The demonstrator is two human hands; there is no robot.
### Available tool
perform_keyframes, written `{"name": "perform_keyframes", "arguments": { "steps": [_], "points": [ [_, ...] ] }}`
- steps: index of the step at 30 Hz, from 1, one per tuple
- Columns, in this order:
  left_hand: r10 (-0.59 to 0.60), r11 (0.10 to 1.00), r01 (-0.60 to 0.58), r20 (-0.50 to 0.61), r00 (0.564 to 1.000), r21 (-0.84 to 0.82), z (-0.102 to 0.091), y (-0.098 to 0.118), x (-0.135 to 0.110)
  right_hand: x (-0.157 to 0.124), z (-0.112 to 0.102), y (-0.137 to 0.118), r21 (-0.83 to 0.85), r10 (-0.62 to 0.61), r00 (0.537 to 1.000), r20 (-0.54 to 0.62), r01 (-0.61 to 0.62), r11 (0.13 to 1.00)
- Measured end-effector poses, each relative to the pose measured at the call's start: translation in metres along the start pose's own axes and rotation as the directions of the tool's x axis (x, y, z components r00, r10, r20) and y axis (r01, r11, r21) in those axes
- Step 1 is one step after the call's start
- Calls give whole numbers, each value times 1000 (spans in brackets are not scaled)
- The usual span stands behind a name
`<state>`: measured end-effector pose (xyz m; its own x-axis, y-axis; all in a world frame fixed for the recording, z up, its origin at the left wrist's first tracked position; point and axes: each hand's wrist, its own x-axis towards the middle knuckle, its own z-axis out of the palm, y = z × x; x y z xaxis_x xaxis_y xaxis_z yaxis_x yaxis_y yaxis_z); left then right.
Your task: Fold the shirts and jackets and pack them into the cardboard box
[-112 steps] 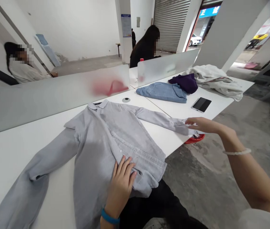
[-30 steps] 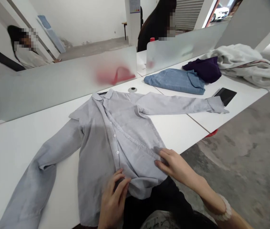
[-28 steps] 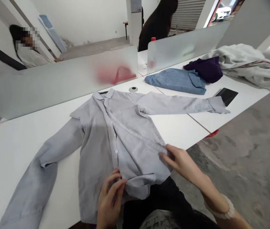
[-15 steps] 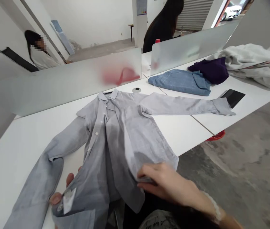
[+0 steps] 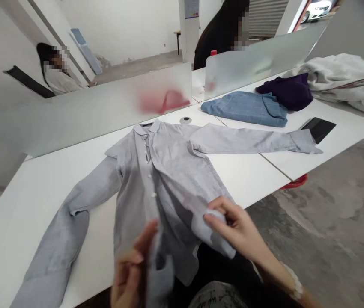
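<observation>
A light grey button-up shirt (image 5: 182, 158) lies spread on the white table, its collar at the far side and its front unbuttoned. One sleeve stretches out to the right, while the other bends down toward the near left. My left hand (image 5: 132, 265), blurred, grips the shirt's left front edge near the hem and lifts it off the table. Between the thumb and fingers of my right hand (image 5: 236, 226) is the lower part of the other front panel. The hem hangs past the table's near edge, over my lap.
A folded blue garment (image 5: 244, 109), a dark purple cloth (image 5: 286, 90) and a heap of whitish fabric (image 5: 345, 81) lie at the right. A black tablet-like object (image 5: 319, 128) is by the right cuff. Frosted partitions (image 5: 111, 107) line the back; two people (image 5: 61, 79) are beyond.
My left hand has moved right toward the middle, carrying its front edge of the shirt along. My right hand has risen slightly to the right, lifting its panel's corner. The shirt opening is narrower.
</observation>
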<state>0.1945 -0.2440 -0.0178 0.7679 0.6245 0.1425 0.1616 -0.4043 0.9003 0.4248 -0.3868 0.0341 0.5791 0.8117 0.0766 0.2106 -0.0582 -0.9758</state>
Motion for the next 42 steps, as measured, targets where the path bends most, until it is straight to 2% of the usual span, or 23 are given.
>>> {"name": "perform_keyframes", "arguments": {
  "steps": [3, 5, 9, 11, 13, 15, 16, 17, 18, 19, 20, 21, 22, 23, 25, 26, 28, 30, 31, 34, 36, 38, 42],
  "points": [
    [121, 981, -135, 112, 986, 136, 24, 10, 16, 3, -18, -4, 270, 88, 968, -236, -22, 963],
    [156, 907, -169, 66, 986, 385, 27, 0, 26, 4, -25, -5, 360, 107, 942, -318, 15, 933],
    [120, 636, -22, -71, 990, 771, 5, -45, 23, 5, -28, -6, 312, 49, 928, -370, 74, 947],
    [88, 539, 28, -89, 992, 842, -12, -67, 11, 5, -26, -9, 229, -11, 940, -341, 94, 969],
    [76, 490, 48, -97, 992, 871, -26, -82, -2, 5, -22, -14, 124, -97, 967, -235, 129, 984],
    [76, 477, 38, -85, 993, 878, -37, -91, -10, 5, -15, -19, 4, -213, 977, 31, 213, 977],
    [75, 482, 27, -72, 995, 876, -40, -93, -12, 4, -10, -21, -48, -273, 936, 223, 290, 956],
    [70, 492, 21, -63, 996, 870, -43, -95, -13, 4, -5, -21, -80, -323, 848, 420, 389, 918],
    [60, 506, 20, -58, 996, 862, -45, -95, -13, 3, -1, -20, -83, -354, 728, 587, 489, 868],
    [49, 527, 27, -62, 997, 849, -46, -93, -12, 3, 3, -18, -73, -357, 619, 700, 559, 826],
    [32, 552, 49, -80, 996, 832, -48, -91, -11, 3, 4, -15, -69, -341, 557, 757, 588, 806],
    [14, 575, 90, -119, 993, 813, -51, -87, -11, 3, 3, -11, -95, -304, 561, 770, 572, 814],
    [-3, 593, 138, -169, 986, 793, -54, -82, -12, 4, 0, -5, -159, -239, 624, 744, 513, 843],
    [-18, 604, 186, -220, 975, 775, -57, -76, -13, 5, -6, 1, -255, -144, 717, 682, 418, 872],
    [-36, 598, 263, -303, 952, 757, -66, -64, -16, 6, -26, 17, -513, 85, 899, 430, 166, 842],
    [-48, 590, 294, -332, 942, 752, -69, -58, -18, 5, -38, 27, -635, 176, 947, 267, 36, 772],
    [-75, 592, 337, -366, 928, 732, -72, -51, -18, 0, -60, 46, -785, 262, 965, 1, -162, 598],
    [-127, 622, 414, -436, 891, 665, -69, -48, -14, -8, -75, 61, -822, 284, 953, -101, -241, 517],
    [-182, 647, 470, -476, 860, 600, -65, -47, -11, -13, -78, 66, -804, 293, 951, -100, -250, 539],
    [-365, 740, 575, -510, 778, 348, -50, -49, -2, -24, -68, 69, -622, 330, 944, 6, -255, 740],
    [-419, 795, 563, -466, 779, 226, -42, -49, 3, -27, -55, 67, -464, 325, 942, 81, -253, 849],
    [-419, 836, 527, -441, 794, 154, -38, -47, 4, -27, -48, 65, -354, 299, 951, 78, -254, 900],
    [-426, 847, 528, -513, 745, 63, -47, -43, -4, -29, -75, 62, -213, 291, 955, -64, -298, 930]
  ]
}}
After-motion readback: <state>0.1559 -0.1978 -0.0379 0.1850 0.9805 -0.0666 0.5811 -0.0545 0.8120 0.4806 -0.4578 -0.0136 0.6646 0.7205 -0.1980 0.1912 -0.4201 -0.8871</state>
